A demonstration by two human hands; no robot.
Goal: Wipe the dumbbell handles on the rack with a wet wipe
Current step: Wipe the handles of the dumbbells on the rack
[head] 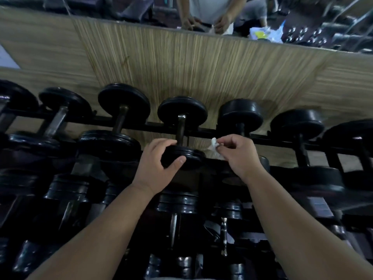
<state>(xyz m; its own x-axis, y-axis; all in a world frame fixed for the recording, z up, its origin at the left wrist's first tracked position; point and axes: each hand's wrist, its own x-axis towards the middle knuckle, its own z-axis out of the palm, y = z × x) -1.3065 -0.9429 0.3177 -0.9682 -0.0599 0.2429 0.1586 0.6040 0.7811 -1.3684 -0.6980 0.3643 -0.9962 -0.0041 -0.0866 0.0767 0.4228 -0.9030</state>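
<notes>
Black round-plate dumbbell [181, 128] on dark metal rack [272, 138], left hand [155, 161] clasping its near plate, right hand [241, 156] pinching white wet wipe [214, 144], 3 o'clock of handle.

Rack [211, 131]: black metal rails in tiers, running left to right.
Upper row of dumbbells [124, 102]: several black round-plate dumbbells side by side, handles crossing the far rail, one plate on either side of it.
Middle dumbbell [181, 110]: dull metal handle, flanked by neighbours in the row.
Lower row of dumbbells [177, 201]: dark stacked-plate dumbbells on the nearer, lower tier, partly blurred.
</notes>
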